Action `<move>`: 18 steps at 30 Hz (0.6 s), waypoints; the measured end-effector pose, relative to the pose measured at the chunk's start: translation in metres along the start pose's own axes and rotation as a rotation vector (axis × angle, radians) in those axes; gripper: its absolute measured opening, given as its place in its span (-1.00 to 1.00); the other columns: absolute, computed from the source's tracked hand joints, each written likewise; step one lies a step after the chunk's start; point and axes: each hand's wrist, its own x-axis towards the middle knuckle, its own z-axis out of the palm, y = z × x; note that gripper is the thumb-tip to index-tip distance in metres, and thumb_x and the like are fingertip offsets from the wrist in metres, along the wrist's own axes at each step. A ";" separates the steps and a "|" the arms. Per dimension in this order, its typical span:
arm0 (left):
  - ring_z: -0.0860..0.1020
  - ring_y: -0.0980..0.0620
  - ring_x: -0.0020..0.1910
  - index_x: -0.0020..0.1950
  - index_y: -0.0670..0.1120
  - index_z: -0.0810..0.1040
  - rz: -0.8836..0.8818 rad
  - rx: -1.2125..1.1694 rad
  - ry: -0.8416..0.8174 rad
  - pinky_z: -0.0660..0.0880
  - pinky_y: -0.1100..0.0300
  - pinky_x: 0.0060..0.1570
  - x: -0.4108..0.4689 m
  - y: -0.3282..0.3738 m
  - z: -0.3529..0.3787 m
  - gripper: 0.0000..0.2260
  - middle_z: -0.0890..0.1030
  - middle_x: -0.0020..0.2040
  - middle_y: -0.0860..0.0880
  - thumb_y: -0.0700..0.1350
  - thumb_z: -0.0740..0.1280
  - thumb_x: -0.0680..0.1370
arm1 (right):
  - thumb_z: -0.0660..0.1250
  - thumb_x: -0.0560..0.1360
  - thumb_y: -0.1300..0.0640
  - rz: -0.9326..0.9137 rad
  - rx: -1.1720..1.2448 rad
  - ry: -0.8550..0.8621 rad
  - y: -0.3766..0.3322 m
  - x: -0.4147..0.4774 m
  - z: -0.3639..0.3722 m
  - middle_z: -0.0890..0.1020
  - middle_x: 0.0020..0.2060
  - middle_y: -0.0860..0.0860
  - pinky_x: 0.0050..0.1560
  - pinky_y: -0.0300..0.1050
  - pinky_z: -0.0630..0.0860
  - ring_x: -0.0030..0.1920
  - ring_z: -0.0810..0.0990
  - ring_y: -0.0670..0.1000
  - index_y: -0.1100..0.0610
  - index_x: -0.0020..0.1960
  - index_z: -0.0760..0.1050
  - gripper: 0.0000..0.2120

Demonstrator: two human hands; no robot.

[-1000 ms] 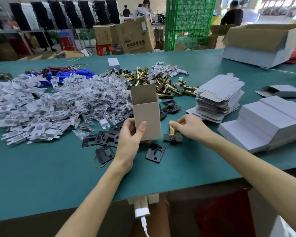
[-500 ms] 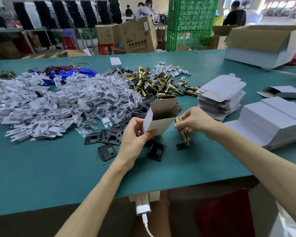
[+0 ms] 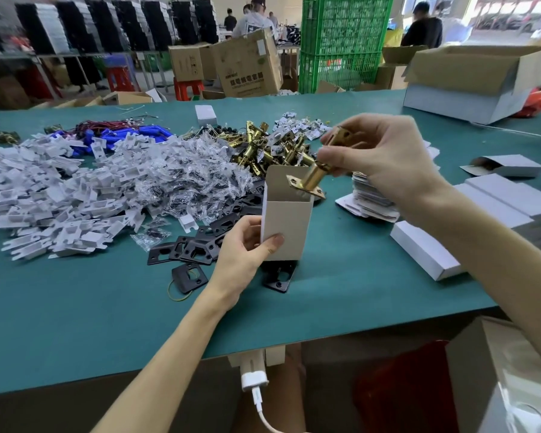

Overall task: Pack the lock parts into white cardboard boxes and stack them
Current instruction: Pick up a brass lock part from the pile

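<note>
Holding the small white cardboard box (image 3: 286,226) upright in the head view, the left hand (image 3: 241,254) wraps its lower part, thumb flat on the front face and the other fingers hidden behind. The mouth faces up and the top flap stands open at the back, probably to keep the opening clear for loading. The box base sits low over the green table (image 3: 75,323) and a black metal strike plate (image 3: 278,278); contact cannot be told. The right hand (image 3: 378,157) pinches the gold brass tubular latch (image 3: 313,176) by its upper end, fingers curled round it. The latch is tilted, with its square faceplate end down at the box's right rim, not yet inside. That angle likely helps the wide plate pass the narrow mouth. Supplies lie near: a heap of brass latches (image 3: 263,151) just behind the box, more black plates (image 3: 194,250) left of the hand, clear bagged screws (image 3: 185,176), and white plastic pieces (image 3: 60,198) farther left. Flat box blanks (image 3: 369,198) are under the right wrist, with closed white boxes (image 3: 512,207) stacked to the right, so finished ones likely go there. Current step: inserting the latch.
</note>
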 end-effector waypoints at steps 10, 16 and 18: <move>0.69 0.03 0.15 0.22 -0.12 0.58 0.003 -0.055 -0.043 0.62 0.17 0.08 0.000 -0.001 -0.002 -0.66 0.74 0.14 -0.04 -0.12 0.53 0.48 | 0.61 0.37 0.09 -0.179 -0.599 0.018 0.002 0.003 0.038 0.62 -0.10 0.05 0.04 0.09 0.54 -0.13 0.62 0.10 0.13 0.04 0.69 -0.72; 0.69 -0.02 0.18 0.19 -0.12 0.57 0.008 -0.071 -0.080 0.62 0.17 0.08 -0.001 -0.003 0.000 -0.69 0.74 0.15 -0.05 -0.17 0.55 0.49 | 0.59 0.40 0.05 -0.225 -0.704 -0.068 0.010 -0.003 0.054 0.54 -0.07 0.00 -0.07 -0.06 0.39 -0.06 0.53 0.07 0.13 0.07 0.64 -0.70; 0.69 -0.03 0.18 0.21 -0.15 0.56 0.006 -0.069 -0.090 0.62 0.15 0.11 -0.001 -0.003 -0.001 -0.69 0.74 0.15 -0.05 -0.23 0.54 0.51 | 0.56 0.43 0.04 -0.244 -0.765 -0.080 0.012 -0.003 0.059 0.54 -0.03 0.02 -0.14 -0.11 0.29 -0.07 0.52 0.08 0.12 0.10 0.61 -0.69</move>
